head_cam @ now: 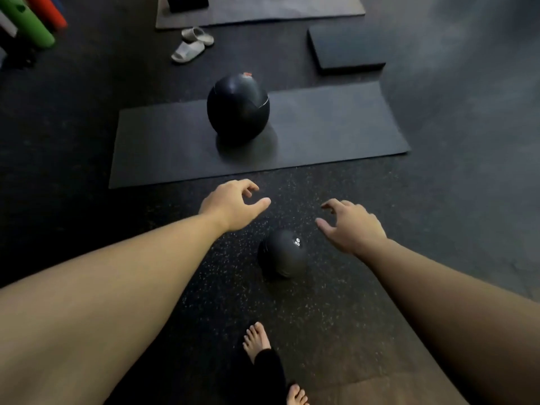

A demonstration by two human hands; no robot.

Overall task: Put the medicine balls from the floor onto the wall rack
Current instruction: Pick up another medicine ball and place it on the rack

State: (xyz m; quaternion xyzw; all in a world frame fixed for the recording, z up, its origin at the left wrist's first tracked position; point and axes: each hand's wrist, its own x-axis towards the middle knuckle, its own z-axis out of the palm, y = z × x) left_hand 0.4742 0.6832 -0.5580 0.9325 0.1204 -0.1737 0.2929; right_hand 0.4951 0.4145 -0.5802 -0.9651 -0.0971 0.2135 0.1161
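A small black medicine ball (282, 252) with white marking lies on the speckled rubber floor just ahead of my bare feet. Both arms reach out over it. My left hand (232, 204) hovers above and to the left of it, fingers curled and apart, holding nothing. My right hand (353, 226) hovers to its upper right, fingers spread, empty too. Farther ahead a large black medicine ball (237, 108) rests on a dark grey mat (321, 133). No wall rack is in view.
A pair of pale slides (193, 43) lies beyond the large ball. A dark foam pad (347, 48) sits at the back right and another mat (263, 10) at the top. Green and red foam rollers (29, 19) stand at the top left.
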